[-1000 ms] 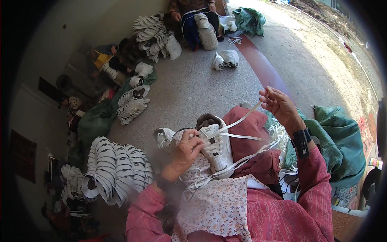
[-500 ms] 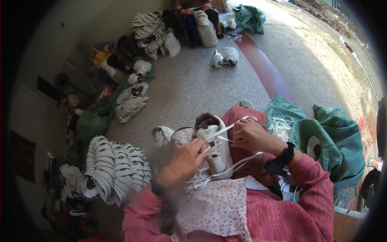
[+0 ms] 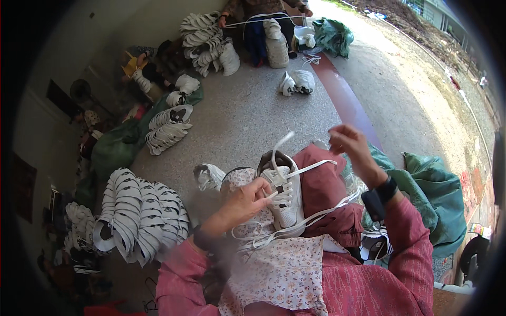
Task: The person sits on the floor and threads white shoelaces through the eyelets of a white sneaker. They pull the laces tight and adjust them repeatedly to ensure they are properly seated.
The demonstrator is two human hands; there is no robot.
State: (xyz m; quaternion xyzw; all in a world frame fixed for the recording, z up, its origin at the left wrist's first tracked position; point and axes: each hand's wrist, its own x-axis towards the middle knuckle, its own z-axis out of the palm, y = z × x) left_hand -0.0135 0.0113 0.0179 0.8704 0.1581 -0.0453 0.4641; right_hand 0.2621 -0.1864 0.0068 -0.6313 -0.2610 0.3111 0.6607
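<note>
A white and grey sneaker upper [image 3: 286,205] lies across my lap, its toe toward me and its dark opening away. White shoelace [image 3: 311,168] runs through its eyelets; one end curls up loose above the opening, another stretches right over the maroon trouser leg. My left hand [image 3: 246,204] is closed at the upper's left side, thumb and forefinger pinching a short piece of white lace. My right hand [image 3: 350,145] is raised beyond the upper to its right, slightly blurred, fingers partly curled and apart, nothing visible in them. More loose laces [image 3: 269,239] trail across the toe.
Nested stacks of white shoe uppers [image 3: 142,216] stand at my left. Green sacks [image 3: 440,184] lie at my right, loose laces near them. Across the floor, a seated person [image 3: 263,10] stretches a white strip between both hands. A pair of upper bundles [image 3: 297,82] sits mid-floor.
My right hand has moved up and away from the upper, leaving the lace it was at. A lace end now curls in the air. My left hand stays beside the upper.
</note>
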